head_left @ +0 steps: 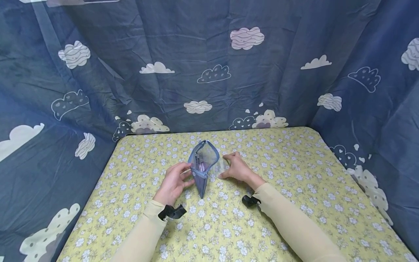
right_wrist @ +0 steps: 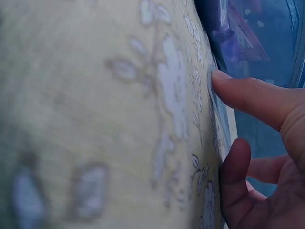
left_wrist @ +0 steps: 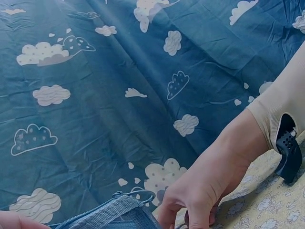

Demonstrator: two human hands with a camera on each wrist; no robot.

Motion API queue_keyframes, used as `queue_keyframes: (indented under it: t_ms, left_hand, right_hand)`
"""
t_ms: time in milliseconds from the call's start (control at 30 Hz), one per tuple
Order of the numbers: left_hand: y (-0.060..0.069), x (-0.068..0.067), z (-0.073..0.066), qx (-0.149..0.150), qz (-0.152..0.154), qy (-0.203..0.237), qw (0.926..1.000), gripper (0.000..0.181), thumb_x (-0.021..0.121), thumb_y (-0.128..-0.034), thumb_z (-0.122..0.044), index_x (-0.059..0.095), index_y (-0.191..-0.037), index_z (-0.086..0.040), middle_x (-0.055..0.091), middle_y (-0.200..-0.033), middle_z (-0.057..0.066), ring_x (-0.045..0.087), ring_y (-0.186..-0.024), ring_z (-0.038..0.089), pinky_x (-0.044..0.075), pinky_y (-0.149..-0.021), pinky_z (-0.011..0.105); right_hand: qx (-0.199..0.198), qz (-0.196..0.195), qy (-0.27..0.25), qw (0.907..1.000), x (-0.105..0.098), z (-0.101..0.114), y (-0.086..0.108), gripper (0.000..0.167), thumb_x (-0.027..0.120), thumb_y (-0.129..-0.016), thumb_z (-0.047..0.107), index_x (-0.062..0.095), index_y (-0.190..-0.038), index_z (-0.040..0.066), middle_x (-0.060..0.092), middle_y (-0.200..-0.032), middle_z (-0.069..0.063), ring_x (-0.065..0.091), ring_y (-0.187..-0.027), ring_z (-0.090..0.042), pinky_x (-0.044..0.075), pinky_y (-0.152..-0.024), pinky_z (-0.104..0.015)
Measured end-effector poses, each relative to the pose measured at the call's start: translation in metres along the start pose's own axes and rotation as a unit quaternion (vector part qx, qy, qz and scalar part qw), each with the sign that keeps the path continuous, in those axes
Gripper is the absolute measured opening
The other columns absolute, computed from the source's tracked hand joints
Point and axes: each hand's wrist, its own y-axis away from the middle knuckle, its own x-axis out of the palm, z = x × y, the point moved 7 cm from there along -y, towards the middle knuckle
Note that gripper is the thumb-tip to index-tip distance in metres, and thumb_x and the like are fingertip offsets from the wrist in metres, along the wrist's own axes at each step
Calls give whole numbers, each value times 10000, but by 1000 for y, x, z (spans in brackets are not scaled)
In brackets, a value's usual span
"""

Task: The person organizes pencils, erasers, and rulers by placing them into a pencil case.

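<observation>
A blue zippered pencil pouch [head_left: 203, 187] stands unzipped on the table, its mouth spread wide. Inside it are pens [head_left: 201, 166] and a purple item [right_wrist: 228, 24], seen through its clear side in the right wrist view. My left hand [head_left: 172, 182] holds the pouch by its left side, with the fingertips at the rim. To the right of the pouch lies a thin, clear, flat piece [head_left: 220, 167]; its exact kind is hard to tell. My right hand [head_left: 239, 168] grips it between thumb and fingers, low against the tabletop. Only a fingertip of the left hand shows in the left wrist view.
A yellow flowered cloth [head_left: 281, 153] covers the table. Blue curtains [head_left: 209, 91] with cloud prints rise behind it and along both sides. Black straps [head_left: 171, 211] sit on both wrists over cream sleeves [head_left: 296, 222].
</observation>
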Motion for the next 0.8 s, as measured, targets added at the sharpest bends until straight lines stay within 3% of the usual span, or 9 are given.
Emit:
queue_keyframes:
  t_ms: [400,600,800]
  left_hand:
    - [0,3,-3,58,8,31,10000,178,673,-917,-77,634,-1038,48,587,-1150,153,615,-1045,315,474,-944,569]
    - [1,4,-4,82,43,-30,10000,151,670,-925,-86,646,-1015,34,592,-1114,119,614,-1052,313,475,-938,557]
    - [1,3,-2,49,40,-51,10000,212,666,-923,-88,625,-1063,65,559,-1203,172,601,-1077,321,467,-953,563]
  right_hand:
    - [-70,20,-110,9999,-1,2,-2,944,963,-672,280,445,-1452,157,435,-1289,-122,548,-1014,-268,491,-818,-416]
    - [-241,116,-301,9992,-1,2,0,951,939,-712,212,394,-1488,138,556,-1006,-66,509,-756,-230,421,-660,-377]
    - [-422,129,-512,9977,-1,1,0,959,931,-724,175,375,-1502,111,593,-868,-71,551,-675,-225,445,-667,-371]
